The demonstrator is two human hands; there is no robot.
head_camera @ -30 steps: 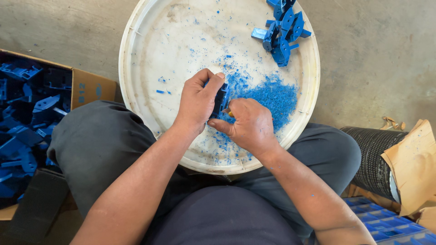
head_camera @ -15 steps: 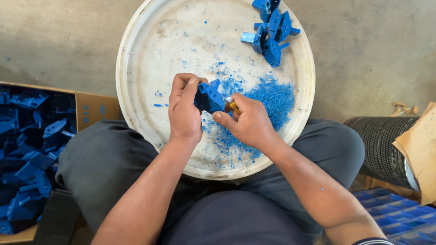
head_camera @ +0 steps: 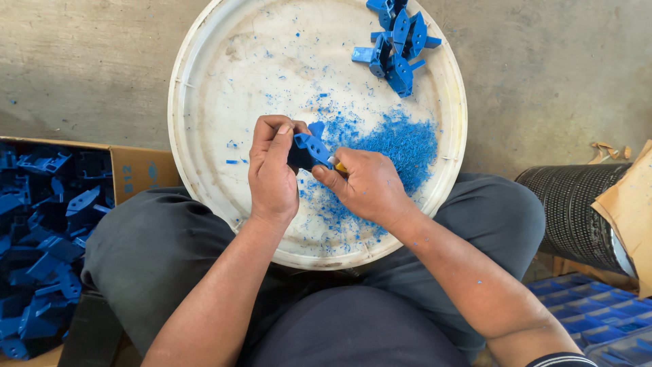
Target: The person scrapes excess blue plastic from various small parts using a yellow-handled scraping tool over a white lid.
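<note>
There is 1 view only, from a camera on the person's head, facing almost straight down and close in over the lap. The left hand and right hand sit near the middle of the frame. Beyond the hands lies a round tray on the floor; left of the left hand a box is cut by the frame edge. No 2nd view overlaps it.
</note>
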